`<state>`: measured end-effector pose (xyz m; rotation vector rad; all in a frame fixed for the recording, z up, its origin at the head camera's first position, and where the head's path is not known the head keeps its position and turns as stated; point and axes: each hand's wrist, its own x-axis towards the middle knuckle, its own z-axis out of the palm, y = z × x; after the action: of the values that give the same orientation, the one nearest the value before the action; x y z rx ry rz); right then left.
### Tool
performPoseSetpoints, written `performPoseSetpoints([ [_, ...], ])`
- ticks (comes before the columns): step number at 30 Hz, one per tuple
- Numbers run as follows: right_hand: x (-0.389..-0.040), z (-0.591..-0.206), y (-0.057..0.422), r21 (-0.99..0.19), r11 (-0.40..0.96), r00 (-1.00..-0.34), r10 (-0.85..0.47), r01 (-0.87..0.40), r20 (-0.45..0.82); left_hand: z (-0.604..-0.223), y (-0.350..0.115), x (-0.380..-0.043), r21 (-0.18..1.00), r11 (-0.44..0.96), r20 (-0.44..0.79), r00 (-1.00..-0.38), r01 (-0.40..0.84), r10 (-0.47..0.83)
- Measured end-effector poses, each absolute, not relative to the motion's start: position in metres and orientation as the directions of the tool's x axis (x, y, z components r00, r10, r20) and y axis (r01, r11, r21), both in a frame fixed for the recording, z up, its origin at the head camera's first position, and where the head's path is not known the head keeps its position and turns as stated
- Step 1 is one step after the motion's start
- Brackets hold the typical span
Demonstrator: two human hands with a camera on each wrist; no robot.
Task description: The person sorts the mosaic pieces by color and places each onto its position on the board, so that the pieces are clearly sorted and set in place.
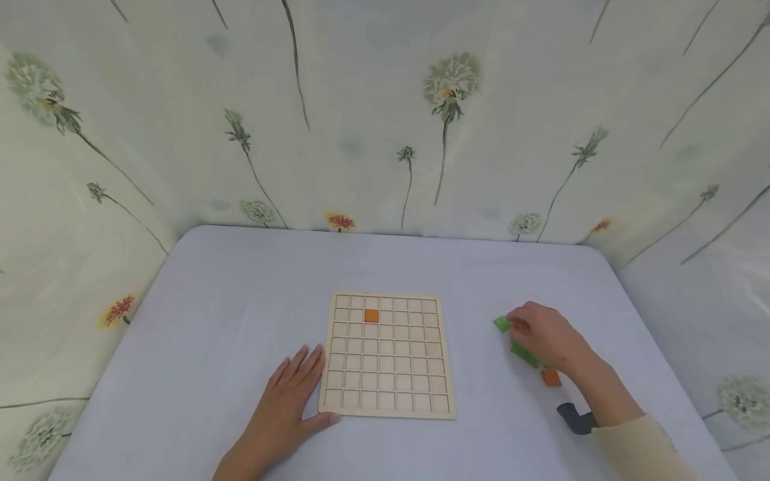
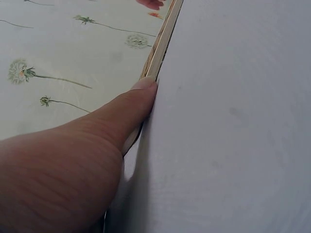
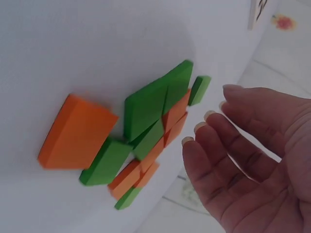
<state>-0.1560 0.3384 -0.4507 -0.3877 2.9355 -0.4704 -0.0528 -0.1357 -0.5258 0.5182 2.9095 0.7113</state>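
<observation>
My left hand lies spread beside a square wooden grid board, fingertips at its left edge. In the left wrist view the thumb touches the board's edge. One orange tile sits in the second row of cells from the far side, third column from the left. My right hand hovers over loose tiles to the right of the board, fingers loosely bent. Nothing shows between its fingers in the right wrist view. Nearest its fingertips is a small green tile; the hand hides part of the group in the head view.
Several green tiles and orange tiles lie close together on the pale cloth. A dark curved thing shows beside the right sleeve. Dandelion-print fabric rises behind the table and at its sides.
</observation>
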Motion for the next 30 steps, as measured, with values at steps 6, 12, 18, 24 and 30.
performPoseSetpoints([
  [6,-0.156,-0.454,0.351,-0.294,0.935,-0.956,-0.251,-0.200,-0.149,-0.525,-0.136,-0.052,0.478,0.832,-0.037,-0.940,0.282,0.340],
  [12,-0.156,-0.459,0.358,-0.277,0.947,-0.954,-0.223,-0.164,-0.199,-0.527,-0.136,-0.052,0.468,0.839,-0.043,-0.942,0.276,0.333],
  [18,-0.156,-0.461,0.361,-0.272,0.949,-0.954,-0.219,-0.159,-0.204,-0.529,-0.136,-0.052,0.463,0.842,-0.040,-0.942,0.277,0.333],
  [24,-0.155,-0.460,0.362,-0.271,0.948,-0.950,-0.229,-0.168,-0.211,-0.529,-0.135,-0.052,0.465,0.841,-0.040,-0.943,0.276,0.332],
  [30,-0.155,-0.461,0.360,-0.277,0.948,-0.947,-0.223,-0.155,-0.232,-0.529,-0.135,-0.053,0.459,0.844,-0.039,-0.943,0.277,0.330],
])
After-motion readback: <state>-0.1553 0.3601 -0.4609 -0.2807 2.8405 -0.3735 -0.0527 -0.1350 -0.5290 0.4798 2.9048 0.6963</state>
